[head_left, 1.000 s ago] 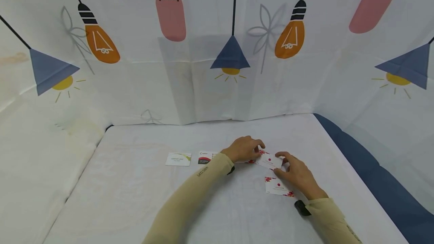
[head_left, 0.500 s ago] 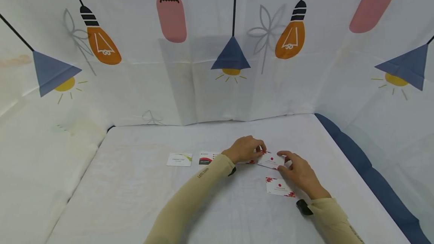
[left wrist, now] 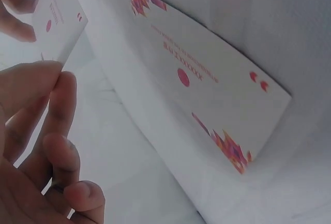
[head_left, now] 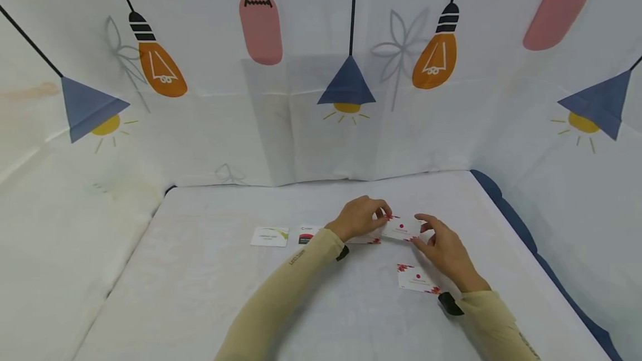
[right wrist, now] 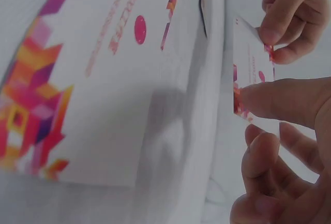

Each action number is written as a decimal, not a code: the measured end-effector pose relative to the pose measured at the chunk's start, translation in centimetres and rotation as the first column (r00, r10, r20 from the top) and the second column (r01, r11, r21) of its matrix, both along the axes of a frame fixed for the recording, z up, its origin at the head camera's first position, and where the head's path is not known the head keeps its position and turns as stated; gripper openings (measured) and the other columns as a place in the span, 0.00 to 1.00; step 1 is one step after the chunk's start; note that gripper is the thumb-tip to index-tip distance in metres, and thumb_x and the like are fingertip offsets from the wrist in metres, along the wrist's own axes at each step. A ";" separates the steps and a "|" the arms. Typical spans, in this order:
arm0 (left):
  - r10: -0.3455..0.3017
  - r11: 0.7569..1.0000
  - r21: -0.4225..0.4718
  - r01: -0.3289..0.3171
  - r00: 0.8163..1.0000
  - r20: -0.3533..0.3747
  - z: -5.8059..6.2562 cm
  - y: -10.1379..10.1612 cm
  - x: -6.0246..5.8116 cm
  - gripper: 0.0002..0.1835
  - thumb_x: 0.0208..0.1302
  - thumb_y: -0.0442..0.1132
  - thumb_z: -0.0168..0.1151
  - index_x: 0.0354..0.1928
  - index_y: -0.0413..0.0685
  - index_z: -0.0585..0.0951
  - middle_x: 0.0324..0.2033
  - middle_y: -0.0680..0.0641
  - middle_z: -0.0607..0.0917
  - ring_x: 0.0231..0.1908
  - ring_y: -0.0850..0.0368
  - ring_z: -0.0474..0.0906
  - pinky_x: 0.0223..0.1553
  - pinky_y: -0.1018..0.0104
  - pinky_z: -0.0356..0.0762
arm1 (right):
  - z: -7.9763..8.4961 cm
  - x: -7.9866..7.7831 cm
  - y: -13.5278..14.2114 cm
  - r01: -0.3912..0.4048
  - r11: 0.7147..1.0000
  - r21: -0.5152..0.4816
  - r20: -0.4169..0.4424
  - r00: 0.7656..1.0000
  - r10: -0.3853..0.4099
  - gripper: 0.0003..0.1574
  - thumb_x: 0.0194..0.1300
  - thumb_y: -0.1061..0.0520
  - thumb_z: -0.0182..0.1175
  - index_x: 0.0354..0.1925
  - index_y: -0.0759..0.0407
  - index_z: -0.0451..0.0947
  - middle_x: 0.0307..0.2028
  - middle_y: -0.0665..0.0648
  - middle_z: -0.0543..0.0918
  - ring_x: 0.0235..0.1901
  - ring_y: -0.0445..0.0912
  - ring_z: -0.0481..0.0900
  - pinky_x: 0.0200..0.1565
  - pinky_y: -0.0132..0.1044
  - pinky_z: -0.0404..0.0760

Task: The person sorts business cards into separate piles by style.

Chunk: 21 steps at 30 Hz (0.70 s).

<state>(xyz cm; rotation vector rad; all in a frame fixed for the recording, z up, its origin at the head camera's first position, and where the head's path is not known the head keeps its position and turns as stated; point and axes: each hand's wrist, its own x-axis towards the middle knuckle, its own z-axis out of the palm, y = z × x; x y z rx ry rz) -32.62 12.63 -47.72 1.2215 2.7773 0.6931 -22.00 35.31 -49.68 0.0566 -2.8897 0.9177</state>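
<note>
Both hands hold one white business card [head_left: 401,228] with red corner patterns and a red dot, raised off the table. My left hand [head_left: 360,219] pinches its left corner between thumb and fingers. At the right end, my right hand [head_left: 448,248] pinches the card's edge; its thumb lies over the patterned corner in the right wrist view. A matching card [head_left: 417,278] lies flat just below the right hand. Another patterned card [left wrist: 207,79] lies on the cloth beside the left hand, partly hidden by that hand in the head view.
A white card with a green-yellow curve [head_left: 270,237] and a red-and-black card [head_left: 307,234], partly covered by the left sleeve, lie in a row to the left. White cloth covers the table [head_left: 200,283]. A printed curtain [head_left: 301,127] stands behind it.
The held card has risen slightly and tilts more toward the camera, and both hands have moved with it. The head view has shifted a little. The other cards stay where they lay.
</note>
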 end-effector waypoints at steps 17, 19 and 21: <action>0.163 0.986 0.044 -0.160 0.984 -0.074 0.4 -2.7 1.4 0.08 0.70 0.44 0.64 0.47 0.59 0.87 0.35 0.59 0.86 0.34 0.64 0.74 0.33 0.73 0.71 | 0.6 -1.2 -2.4 -0.041 0.999 -0.017 -0.057 0.998 0.040 0.33 0.64 0.57 0.70 0.66 0.54 0.74 0.47 0.59 0.80 0.31 0.47 0.73 0.31 0.34 0.74; 0.177 0.984 0.047 -0.173 0.980 -0.087 0.4 -3.1 1.7 0.08 0.69 0.43 0.64 0.47 0.57 0.87 0.34 0.58 0.86 0.34 0.64 0.74 0.32 0.73 0.71 | 0.7 -1.4 -2.8 -0.051 0.999 -0.013 -0.050 0.997 0.050 0.33 0.65 0.57 0.70 0.67 0.54 0.74 0.47 0.58 0.80 0.31 0.47 0.72 0.31 0.34 0.74; 0.189 0.981 0.051 -0.185 0.977 -0.096 0.3 -3.4 1.9 0.08 0.69 0.43 0.64 0.47 0.57 0.87 0.34 0.58 0.86 0.34 0.64 0.74 0.32 0.73 0.71 | 0.7 -1.7 -3.2 -0.061 0.998 -0.008 -0.044 0.997 0.061 0.33 0.65 0.57 0.70 0.67 0.55 0.75 0.47 0.58 0.80 0.31 0.46 0.72 0.31 0.34 0.74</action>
